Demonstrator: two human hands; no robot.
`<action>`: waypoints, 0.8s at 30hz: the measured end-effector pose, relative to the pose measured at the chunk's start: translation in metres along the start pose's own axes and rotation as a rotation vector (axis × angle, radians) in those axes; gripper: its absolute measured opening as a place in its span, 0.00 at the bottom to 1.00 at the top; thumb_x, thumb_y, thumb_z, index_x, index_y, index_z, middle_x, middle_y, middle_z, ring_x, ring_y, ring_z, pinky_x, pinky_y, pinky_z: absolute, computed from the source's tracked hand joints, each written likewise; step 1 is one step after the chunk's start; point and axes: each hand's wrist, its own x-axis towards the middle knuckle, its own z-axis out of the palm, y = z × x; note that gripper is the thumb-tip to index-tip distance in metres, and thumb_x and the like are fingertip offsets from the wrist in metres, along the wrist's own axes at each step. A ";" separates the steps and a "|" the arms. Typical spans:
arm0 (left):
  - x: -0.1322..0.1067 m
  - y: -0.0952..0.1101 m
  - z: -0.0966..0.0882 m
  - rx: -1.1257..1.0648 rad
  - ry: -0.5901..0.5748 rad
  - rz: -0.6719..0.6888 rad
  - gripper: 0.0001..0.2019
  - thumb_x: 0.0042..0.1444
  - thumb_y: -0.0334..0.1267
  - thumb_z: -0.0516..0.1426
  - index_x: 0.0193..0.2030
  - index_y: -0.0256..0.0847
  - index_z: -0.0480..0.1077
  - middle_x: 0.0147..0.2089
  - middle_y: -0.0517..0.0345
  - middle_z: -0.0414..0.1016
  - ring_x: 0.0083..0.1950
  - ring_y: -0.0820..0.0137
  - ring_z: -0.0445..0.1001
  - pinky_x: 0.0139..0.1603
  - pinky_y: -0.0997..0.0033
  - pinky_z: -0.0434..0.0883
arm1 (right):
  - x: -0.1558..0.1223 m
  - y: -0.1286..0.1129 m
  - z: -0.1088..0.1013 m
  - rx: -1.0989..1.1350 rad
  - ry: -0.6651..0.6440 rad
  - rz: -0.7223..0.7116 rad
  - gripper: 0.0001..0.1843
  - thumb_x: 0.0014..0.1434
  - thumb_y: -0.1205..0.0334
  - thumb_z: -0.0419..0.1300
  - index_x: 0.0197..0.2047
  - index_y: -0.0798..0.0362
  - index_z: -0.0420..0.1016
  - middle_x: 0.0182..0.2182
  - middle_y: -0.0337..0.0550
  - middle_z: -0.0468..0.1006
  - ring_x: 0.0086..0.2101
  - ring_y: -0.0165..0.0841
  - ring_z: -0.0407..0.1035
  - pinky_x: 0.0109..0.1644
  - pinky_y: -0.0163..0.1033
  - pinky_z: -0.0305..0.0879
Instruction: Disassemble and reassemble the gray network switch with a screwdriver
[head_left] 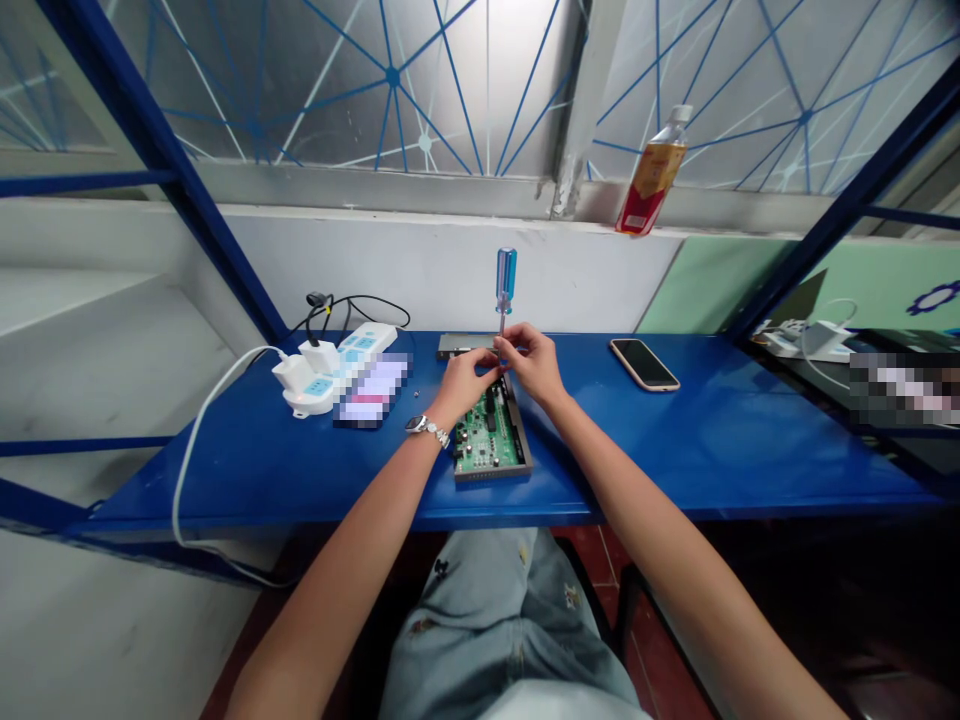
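Observation:
A green circuit board (489, 441) in a grey metal tray lies on the blue table (675, 450) in front of me. A screwdriver (505, 285) with a clear blue handle stands upright over the board's far end. My right hand (535, 362) is closed around its shaft just below the handle. My left hand (463, 381), with a watch on the wrist, is pinched at the tip of the shaft against the board's far edge. A grey metal cover (459, 345) lies flat just behind the hands.
A white power strip (330, 372) with plugged chargers and cables sits at the left. A phone (644, 363) lies face up at the right. An orange-labelled bottle (651, 174) stands on the window ledge. Blue rack posts rise on both sides.

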 end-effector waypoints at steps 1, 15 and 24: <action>0.000 0.001 0.000 -0.004 0.002 0.001 0.06 0.60 0.37 0.63 0.39 0.38 0.80 0.40 0.51 0.84 0.43 0.62 0.81 0.48 0.66 0.75 | 0.000 0.000 0.000 -0.006 0.004 -0.005 0.16 0.60 0.47 0.66 0.37 0.52 0.75 0.31 0.40 0.78 0.31 0.31 0.72 0.33 0.36 0.69; -0.001 0.005 0.002 -0.068 0.033 -0.022 0.09 0.59 0.37 0.64 0.44 0.38 0.79 0.44 0.49 0.84 0.45 0.62 0.82 0.49 0.65 0.75 | 0.002 -0.002 -0.007 -0.176 -0.049 -0.132 0.12 0.64 0.52 0.61 0.36 0.52 0.79 0.33 0.42 0.79 0.33 0.33 0.71 0.39 0.40 0.66; 0.000 0.003 0.000 -0.062 0.022 -0.028 0.07 0.60 0.38 0.63 0.39 0.38 0.80 0.40 0.49 0.84 0.42 0.62 0.81 0.48 0.64 0.75 | 0.001 -0.004 -0.009 -0.169 -0.080 -0.112 0.12 0.62 0.52 0.63 0.42 0.51 0.81 0.39 0.44 0.79 0.33 0.32 0.69 0.39 0.39 0.67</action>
